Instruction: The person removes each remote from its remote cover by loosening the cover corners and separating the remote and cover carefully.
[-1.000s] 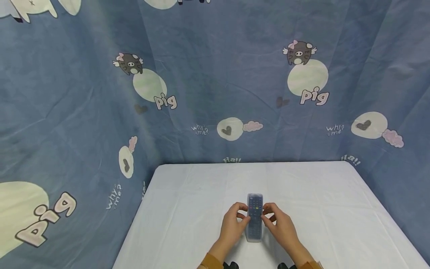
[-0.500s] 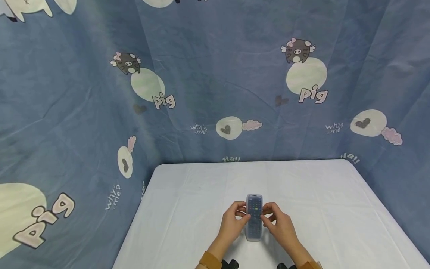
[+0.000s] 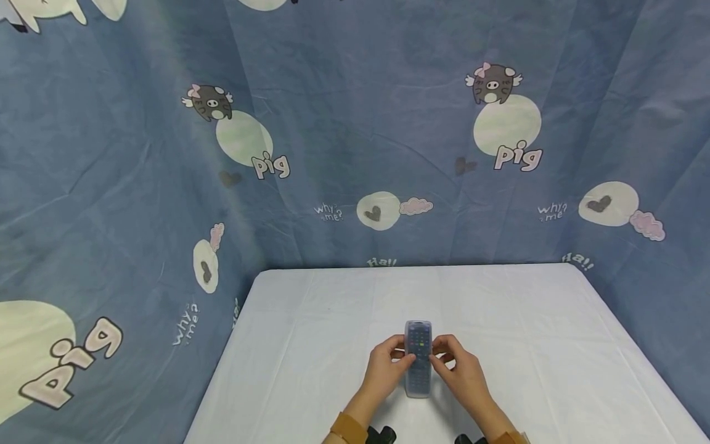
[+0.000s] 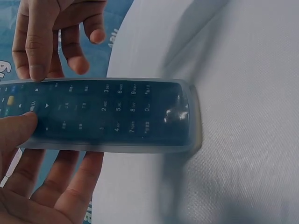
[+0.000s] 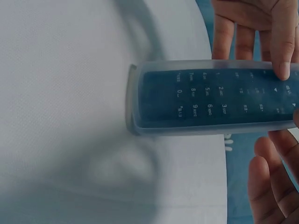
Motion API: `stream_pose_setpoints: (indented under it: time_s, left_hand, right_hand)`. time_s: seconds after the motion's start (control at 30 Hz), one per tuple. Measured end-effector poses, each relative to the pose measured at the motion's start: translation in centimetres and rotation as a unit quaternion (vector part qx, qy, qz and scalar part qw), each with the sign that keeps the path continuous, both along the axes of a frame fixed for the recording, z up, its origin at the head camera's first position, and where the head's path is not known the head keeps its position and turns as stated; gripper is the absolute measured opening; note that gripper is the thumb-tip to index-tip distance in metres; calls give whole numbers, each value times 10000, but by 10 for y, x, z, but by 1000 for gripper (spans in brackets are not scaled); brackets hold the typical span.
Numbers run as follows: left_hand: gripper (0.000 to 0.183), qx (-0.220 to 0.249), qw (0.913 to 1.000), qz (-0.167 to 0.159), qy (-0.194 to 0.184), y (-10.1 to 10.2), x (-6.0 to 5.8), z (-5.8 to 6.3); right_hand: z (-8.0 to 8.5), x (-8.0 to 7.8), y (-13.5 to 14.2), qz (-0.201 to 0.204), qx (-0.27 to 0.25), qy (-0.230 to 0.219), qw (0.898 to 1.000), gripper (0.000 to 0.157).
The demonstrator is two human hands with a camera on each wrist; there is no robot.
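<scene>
Holding remote (image 3: 418, 372) — between left grip (image 3: 385, 366), right grip (image 3: 468, 372)

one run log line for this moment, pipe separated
left hand: grips remote | right hand: holds its right edge | remote: in clear cover, keys showing | surface: white table

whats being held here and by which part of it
A remote control, held by its two long sides near mid-length: the left hand grips the left side, the right hand holds the right.
</scene>
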State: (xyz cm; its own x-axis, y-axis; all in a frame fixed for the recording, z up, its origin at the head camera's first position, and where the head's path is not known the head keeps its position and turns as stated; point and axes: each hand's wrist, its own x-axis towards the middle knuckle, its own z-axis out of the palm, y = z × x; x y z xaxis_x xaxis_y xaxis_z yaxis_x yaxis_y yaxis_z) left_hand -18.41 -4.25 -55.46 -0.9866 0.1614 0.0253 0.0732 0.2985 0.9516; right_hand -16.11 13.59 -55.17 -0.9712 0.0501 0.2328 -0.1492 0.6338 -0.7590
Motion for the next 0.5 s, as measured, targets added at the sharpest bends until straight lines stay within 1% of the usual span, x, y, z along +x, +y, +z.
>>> stream_pose_setpoints:
  time_s: [0.13, 0.23, 0.37, 0.43, 0.5]
  left_hand:
    - [28, 0, 10000, 28, -24, 0, 0, 1]
    - [27, -106, 9999, 86, -60, 0, 0, 2]
    - [27, -271, 9995, 95, 121, 1, 2, 4]
    - [27, -330, 9990, 54, 295, 1, 4, 6]
    - [27, -270, 9986, 2, 465, 2, 5, 7]
  right_hand:
    - [0, 0, -1, -28, -39, -96, 9999, 30]
    - [0, 0, 0, -25, -92, -166, 9998, 27]
    - [-2, 1, 1, 32, -205, -38, 9998, 21]
    - [-4, 2, 2, 57, -394, 66, 9992, 18]
    - [-4, 2, 2, 95, -652, 162, 9977, 14]
